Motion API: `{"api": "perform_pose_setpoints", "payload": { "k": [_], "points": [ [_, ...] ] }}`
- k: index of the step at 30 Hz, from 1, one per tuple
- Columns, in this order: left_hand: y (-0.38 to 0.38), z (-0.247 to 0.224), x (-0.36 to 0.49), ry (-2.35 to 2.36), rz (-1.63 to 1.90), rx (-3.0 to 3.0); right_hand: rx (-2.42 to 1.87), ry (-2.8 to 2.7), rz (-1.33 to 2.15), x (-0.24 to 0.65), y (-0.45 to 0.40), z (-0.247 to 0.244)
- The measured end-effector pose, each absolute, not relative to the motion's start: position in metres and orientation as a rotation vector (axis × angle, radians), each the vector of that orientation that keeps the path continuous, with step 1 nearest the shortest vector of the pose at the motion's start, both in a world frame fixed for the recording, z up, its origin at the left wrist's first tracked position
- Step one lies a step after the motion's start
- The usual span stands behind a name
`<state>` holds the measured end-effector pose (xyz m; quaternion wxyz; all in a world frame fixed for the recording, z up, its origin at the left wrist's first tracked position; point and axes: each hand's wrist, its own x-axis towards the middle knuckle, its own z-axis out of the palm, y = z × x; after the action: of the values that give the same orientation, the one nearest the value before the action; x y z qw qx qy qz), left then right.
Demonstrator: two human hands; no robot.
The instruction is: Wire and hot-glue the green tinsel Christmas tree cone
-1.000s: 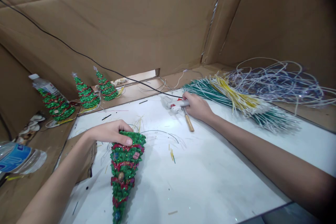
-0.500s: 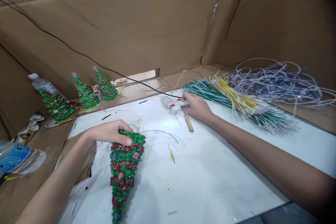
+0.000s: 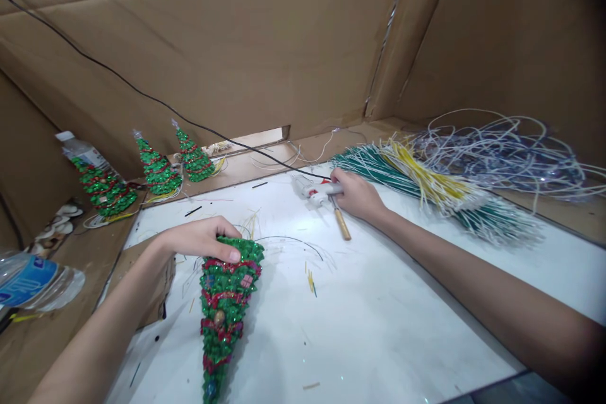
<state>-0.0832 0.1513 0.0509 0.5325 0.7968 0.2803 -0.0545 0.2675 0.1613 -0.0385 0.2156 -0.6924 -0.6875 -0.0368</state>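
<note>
one tree [image 3: 222, 309] tip toward camera

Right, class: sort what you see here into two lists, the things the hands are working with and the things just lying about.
In hand:
left hand gripping the sequinned tree
right hand on the glue gun

Lying about:
three finished trees
wire bundles
wooden-handled tool
water bottle
shells
</note>
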Motion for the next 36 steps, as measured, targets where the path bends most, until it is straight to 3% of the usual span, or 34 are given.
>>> {"api": "perform_pose_setpoints", "payload": {
  "k": [36],
  "points": [
    [0.151,0.0515,-0.0821,0.667,-0.125,1.88,-1.896,-1.903,-0.114,0.2687,0.1618,-0.0394]
  ]
}}
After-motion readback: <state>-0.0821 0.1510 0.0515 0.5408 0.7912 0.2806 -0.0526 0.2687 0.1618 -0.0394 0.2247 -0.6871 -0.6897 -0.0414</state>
